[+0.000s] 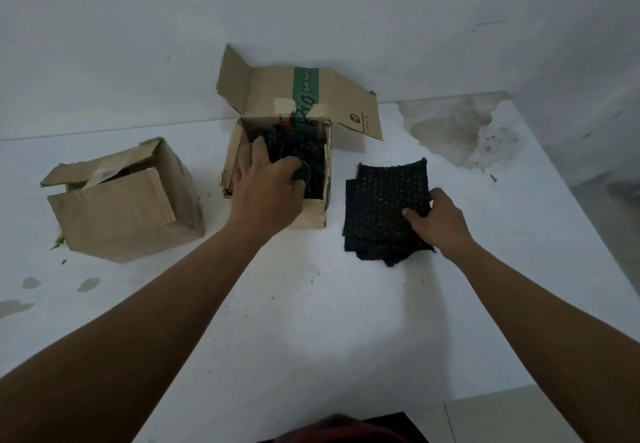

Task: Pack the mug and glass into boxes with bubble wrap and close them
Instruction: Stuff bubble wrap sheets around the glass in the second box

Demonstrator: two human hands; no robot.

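1. The glass is gripped by the left hand inside the open box, among dark bubble wrap.
2. The bubble wrap stack on the table is pinched by the right hand.
3. The second box is seen at left, partly closed.

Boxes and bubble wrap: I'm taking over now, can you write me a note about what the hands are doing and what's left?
Left hand: inside the open box, on a round item among black wrap; which item is unclear.
Right hand: pinching the black bubble wrap stack on the table.
Left box: flaps folded over, not fully flat.
Left to do: pad and close the open box, then press down the left box's flaps.
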